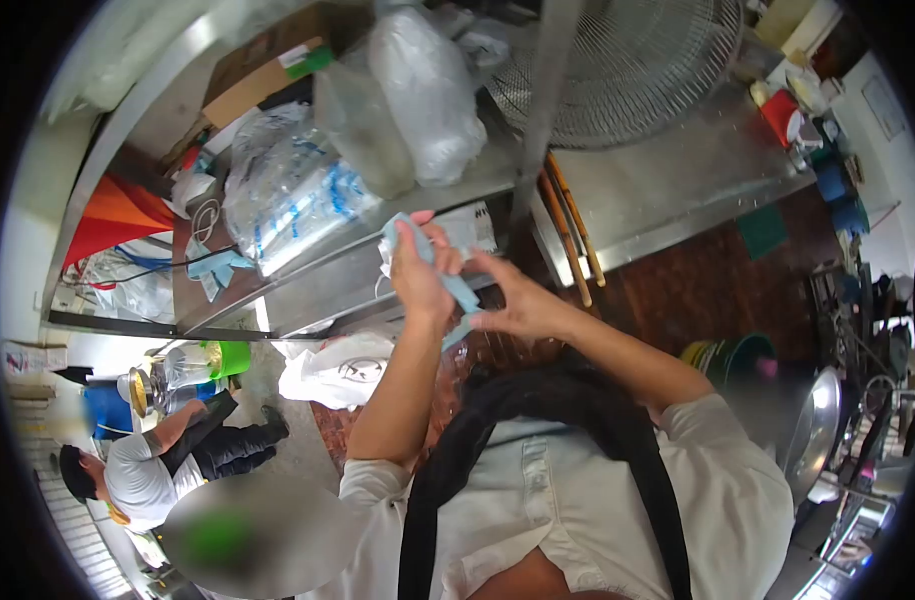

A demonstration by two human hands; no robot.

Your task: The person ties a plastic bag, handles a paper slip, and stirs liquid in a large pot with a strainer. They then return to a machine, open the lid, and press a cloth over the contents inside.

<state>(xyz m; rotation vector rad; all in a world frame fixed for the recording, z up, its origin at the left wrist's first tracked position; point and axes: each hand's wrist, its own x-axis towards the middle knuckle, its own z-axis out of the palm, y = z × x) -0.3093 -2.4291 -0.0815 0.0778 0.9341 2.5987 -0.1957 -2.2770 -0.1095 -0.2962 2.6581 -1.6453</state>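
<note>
Black strap [662,500] hanging nearest. We're gripping pale-blue cloth [462,291] in our left hand [416,285], long axis slanting bodyward-right, right hand [523,305] narrowly pinching its near end, by the steel shelf [323,295]'s front edge.

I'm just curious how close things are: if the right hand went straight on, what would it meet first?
Probably the light-blue cloth, held in the left hand. The right hand's fingertips look very near it or touching; depth is unclear.
</note>
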